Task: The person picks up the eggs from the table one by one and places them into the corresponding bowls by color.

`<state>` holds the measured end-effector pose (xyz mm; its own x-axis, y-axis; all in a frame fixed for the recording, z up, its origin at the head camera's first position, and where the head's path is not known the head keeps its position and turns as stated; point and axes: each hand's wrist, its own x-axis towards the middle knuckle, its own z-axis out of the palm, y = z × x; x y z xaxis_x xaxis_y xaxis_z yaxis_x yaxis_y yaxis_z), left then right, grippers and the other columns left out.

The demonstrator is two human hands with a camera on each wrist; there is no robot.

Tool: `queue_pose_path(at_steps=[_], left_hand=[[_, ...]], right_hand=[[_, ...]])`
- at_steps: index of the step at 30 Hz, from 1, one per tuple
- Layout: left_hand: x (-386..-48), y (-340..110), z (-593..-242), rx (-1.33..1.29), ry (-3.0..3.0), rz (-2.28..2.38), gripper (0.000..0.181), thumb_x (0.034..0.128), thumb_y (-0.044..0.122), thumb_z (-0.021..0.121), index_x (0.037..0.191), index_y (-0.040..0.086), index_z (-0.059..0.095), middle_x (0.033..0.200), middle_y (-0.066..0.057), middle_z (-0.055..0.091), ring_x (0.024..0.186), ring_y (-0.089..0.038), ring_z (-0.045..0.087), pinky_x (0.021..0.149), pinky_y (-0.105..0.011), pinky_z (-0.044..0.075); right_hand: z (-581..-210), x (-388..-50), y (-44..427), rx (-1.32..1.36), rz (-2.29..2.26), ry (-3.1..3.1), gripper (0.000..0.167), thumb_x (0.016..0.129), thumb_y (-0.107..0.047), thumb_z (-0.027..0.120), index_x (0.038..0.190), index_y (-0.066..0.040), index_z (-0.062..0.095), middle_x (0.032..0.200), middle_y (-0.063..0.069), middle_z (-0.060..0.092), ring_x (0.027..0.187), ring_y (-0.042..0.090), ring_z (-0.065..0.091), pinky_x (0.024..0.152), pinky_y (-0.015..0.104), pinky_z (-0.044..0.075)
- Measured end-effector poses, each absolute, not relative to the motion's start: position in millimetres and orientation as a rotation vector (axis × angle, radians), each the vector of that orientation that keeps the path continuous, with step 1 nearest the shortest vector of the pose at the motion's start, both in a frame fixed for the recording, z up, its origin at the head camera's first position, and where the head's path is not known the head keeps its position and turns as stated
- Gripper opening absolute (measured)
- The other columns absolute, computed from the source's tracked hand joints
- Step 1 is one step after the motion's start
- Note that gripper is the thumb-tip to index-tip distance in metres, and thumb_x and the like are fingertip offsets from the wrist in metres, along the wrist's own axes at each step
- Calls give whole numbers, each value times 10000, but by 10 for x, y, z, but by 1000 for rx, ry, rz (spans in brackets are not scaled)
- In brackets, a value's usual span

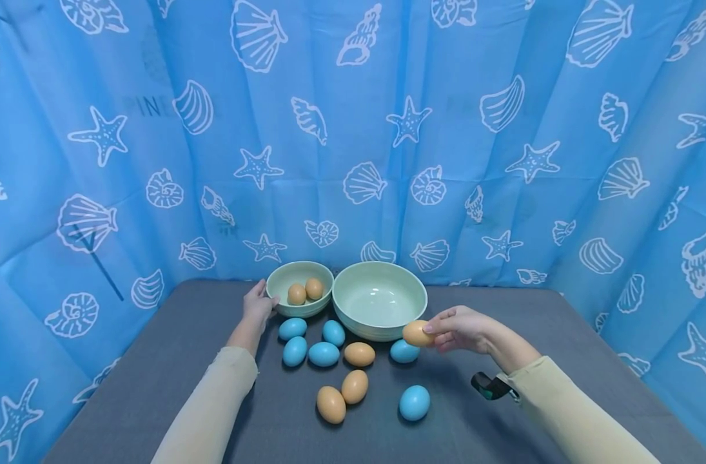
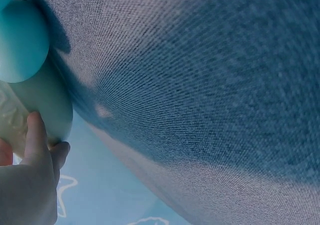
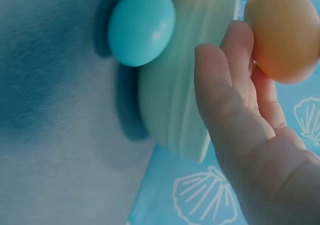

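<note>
My right hand pinches an orange-brown egg in the air, just off the front right of the large pale green bowl. In the right wrist view the same egg sits at the fingertips, beside that bowl's wall. A blue egg lies on the table below the held one. My left hand holds the left side of the small green bowl. Two orange-brown eggs lie in it. Close up, the left fingers touch its outer wall.
Several blue eggs lie in front of the bowls. Nearer are orange-brown eggs and a lone blue egg. A blue shell-print curtain hangs behind the grey table. A black strap-like device hangs at the right wrist.
</note>
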<state>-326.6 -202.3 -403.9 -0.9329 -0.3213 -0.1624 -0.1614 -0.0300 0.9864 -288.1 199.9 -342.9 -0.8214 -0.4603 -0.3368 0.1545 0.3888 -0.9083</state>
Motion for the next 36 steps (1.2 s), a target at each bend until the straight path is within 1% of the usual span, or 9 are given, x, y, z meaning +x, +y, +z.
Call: queue_pose_path(at_steps=[5,10,17,23,30,36], left_hand=[[-3258,-2022,-4042,529,-2110,-2102,660,989,-57,474,1555,64,156,1601,-142,149,1429,-362,223,1059,-484,408],[-3263,-2019,-4050,541,-2104,-2097,663,986,-57,482,1554,68,164,1601,-136,157,1433,-358,215,1052,-483,416],[-3256,-2013,-4046,544,-2107,-2089,665,985,-58,485,1554,70,166,1600,-132,159,1433,-356,215,1046,-481,423],[-3277,-2016,-4052,560,-2093,-2089,679,973,-70,502,1554,82,184,1595,-124,183,1442,-333,204,1043,-484,426],[-3315,-2030,-4073,564,-2078,-2090,681,969,-79,503,1553,79,190,1592,-127,193,1442,-325,210,1037,-483,431],[-3314,-2016,-4079,565,-2067,-2095,680,967,-83,503,1552,76,195,1588,-134,203,1437,-334,223,1032,-486,435]], right_hand=[[-3377,-2935,1921,-271,-1471,2071,408,908,-188,636,1178,116,595,922,80,696,856,208,672,882,441,551],[-3328,-2966,1845,-269,-1475,2053,356,916,-180,631,1145,91,615,911,71,692,831,188,668,905,453,539],[-3309,-3021,1722,-262,-1503,2051,344,916,-162,618,1130,105,594,895,74,682,834,177,657,929,469,523],[-3269,-3072,1621,-269,-1531,2019,307,925,-137,605,1125,96,590,875,66,684,814,161,663,901,433,541],[-3205,-3141,1476,-268,-1539,2004,370,935,-121,596,1196,133,535,846,58,686,792,150,664,867,390,555],[-3178,-3201,1354,-286,-1544,1974,375,949,-115,577,1216,142,518,843,62,699,817,158,678,957,455,505]])
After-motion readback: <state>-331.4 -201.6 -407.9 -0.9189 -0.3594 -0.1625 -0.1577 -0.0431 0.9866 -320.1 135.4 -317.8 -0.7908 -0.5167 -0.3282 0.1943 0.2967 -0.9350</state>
